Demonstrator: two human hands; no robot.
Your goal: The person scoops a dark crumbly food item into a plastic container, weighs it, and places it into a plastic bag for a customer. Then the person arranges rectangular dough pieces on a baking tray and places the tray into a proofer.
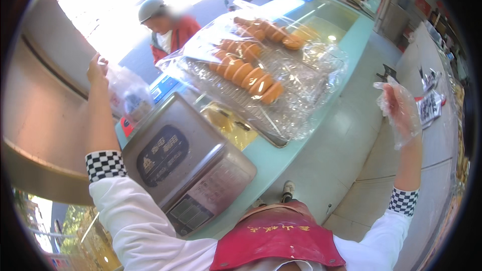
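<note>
At the left, my left hand (98,68) is raised, its fingers closed on the top of a thin white plastic bag (130,92) that hangs over the counter's outer side. Something dark and bluish shows faintly through the bag. On the right, my right hand (400,109) wears a loose clear plastic glove, its fingers partly curled, and I see nothing held in it. Between the hands, rows of round brown baked pieces (246,76) lie on a wire rack tray (280,143) under clear plastic film (293,79).
A metal countertop scale (196,169) stands near my left arm on the pale green counter (290,158). Beyond the counter is a person in a helmet and red jacket (188,28). A white worktop (438,150) with packets runs along the right.
</note>
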